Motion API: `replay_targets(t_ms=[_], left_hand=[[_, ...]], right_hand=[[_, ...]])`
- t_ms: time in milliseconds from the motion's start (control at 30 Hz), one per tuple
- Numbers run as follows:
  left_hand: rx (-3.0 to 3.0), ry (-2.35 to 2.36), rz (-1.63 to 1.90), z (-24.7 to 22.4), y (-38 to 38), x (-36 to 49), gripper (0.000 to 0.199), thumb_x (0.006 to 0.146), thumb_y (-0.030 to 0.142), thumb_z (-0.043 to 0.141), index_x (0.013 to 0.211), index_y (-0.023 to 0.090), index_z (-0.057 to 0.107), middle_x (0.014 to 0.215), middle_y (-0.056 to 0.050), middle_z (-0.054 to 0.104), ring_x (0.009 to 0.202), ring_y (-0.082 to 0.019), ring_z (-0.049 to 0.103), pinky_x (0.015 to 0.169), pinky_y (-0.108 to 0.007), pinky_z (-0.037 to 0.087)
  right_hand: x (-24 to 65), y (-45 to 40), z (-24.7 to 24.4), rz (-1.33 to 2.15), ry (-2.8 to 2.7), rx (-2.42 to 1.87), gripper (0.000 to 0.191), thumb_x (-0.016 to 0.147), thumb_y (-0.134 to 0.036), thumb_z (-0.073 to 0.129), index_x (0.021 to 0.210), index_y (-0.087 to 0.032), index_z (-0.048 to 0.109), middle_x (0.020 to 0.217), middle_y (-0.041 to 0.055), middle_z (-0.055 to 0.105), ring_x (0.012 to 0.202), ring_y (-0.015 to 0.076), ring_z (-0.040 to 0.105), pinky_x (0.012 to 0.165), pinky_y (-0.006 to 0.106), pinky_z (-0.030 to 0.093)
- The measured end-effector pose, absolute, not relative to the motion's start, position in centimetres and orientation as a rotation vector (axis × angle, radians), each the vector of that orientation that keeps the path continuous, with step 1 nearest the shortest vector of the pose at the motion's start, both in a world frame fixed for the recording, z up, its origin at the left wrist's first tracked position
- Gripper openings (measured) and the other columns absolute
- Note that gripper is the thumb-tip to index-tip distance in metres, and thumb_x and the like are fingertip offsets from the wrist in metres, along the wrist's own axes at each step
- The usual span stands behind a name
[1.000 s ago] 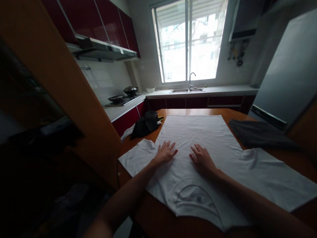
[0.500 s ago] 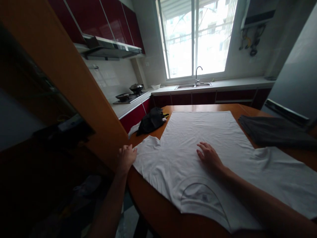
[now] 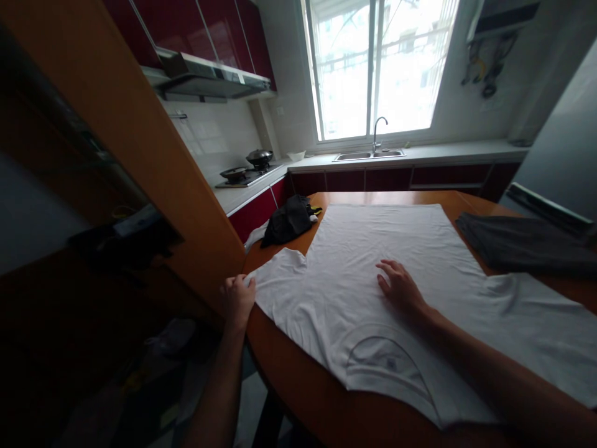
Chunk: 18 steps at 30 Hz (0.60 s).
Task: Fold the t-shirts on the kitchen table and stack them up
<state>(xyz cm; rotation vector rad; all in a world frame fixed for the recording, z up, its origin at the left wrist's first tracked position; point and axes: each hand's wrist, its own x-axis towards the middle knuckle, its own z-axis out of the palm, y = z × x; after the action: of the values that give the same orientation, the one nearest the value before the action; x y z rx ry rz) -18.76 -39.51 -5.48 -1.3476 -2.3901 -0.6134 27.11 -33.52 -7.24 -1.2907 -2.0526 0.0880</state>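
A white T-shirt (image 3: 345, 267) lies spread on the wooden table, its neckline towards me and its hem at the far side. My left hand (image 3: 239, 297) is closed at the end of the left sleeve, with thumb and fingers on the sleeve's edge. My right hand (image 3: 400, 286) rests over the middle of the shirt, fingers loosely apart and holding nothing. Small creases run across the cloth between the two hands. Part of the right shoulder is hidden under my right forearm.
The round-edged wooden table (image 3: 280, 367) carries a black cloth heap (image 3: 286, 221) at the back left and dark grey folded cloth (image 3: 527, 242) on the right. Close on the left stands a wooden cabinet panel (image 3: 186, 205). Beyond are a stove (image 3: 249, 177) and a sink (image 3: 354, 157).
My view has shifted slightly, so the scene sits a little higher and further right. Both hands stay at about the same places on the T-shirt.
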Motion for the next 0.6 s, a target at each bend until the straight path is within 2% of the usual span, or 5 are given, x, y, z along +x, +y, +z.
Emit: replay_targets(t_ms=[100, 200, 367, 600], left_hand=[[-1.373, -2.367, -0.622, -5.0, -39.7, -18.5, 0.027, 0.091, 0.036, 0.053, 0.100, 0.015, 0.068, 0.111, -0.016, 0.063, 0.108, -0.033, 0.057, 0.099, -0.041, 0.043], [-1.441, -2.393, -0.692, -3.9, -39.7, -18.1, 0.023, 0.092, 0.032, 0.051, 0.101, 0.017, 0.065, 0.108, -0.015, 0.066, 0.105, -0.031, 0.060, 0.095, -0.040, 0.046], [-1.577, -2.398, -1.012, 0.6, -39.1, -15.8, 0.019, 0.090, 0.032, 0.055, 0.104, 0.019, 0.060, 0.093, -0.007, 0.070, 0.087, -0.024, 0.066, 0.080, -0.031, 0.050], [-2.082, -1.989, -1.248, 6.7, -37.0, -7.5, 0.014, 0.084, 0.029, 0.063, 0.095, 0.019, 0.063, 0.076, 0.001, 0.065, 0.065, -0.015, 0.060, 0.063, -0.023, 0.046]], right_hand=[[27.2, -33.5, -7.4, 0.106, -2.044, -1.265, 0.034, 0.093, -0.025, 0.048, 0.120, -0.016, 0.067, 0.127, 0.0150, 0.063, 0.120, 0.0285, 0.057, 0.105, 0.045, 0.047], [27.2, -33.5, -7.4, 0.124, -2.042, -1.246, 0.034, 0.093, -0.025, 0.048, 0.120, -0.017, 0.067, 0.127, 0.0146, 0.063, 0.120, 0.0292, 0.057, 0.105, 0.047, 0.047], [27.4, -33.5, -6.8, 0.133, -2.052, -1.187, 0.032, 0.092, -0.024, 0.049, 0.117, -0.019, 0.069, 0.126, 0.0141, 0.064, 0.118, 0.0300, 0.057, 0.104, 0.050, 0.047], [27.6, -33.7, -6.2, 0.095, -2.102, -1.147, 0.027, 0.092, -0.021, 0.049, 0.109, -0.017, 0.071, 0.119, 0.0141, 0.066, 0.116, 0.0287, 0.057, 0.103, 0.047, 0.048]])
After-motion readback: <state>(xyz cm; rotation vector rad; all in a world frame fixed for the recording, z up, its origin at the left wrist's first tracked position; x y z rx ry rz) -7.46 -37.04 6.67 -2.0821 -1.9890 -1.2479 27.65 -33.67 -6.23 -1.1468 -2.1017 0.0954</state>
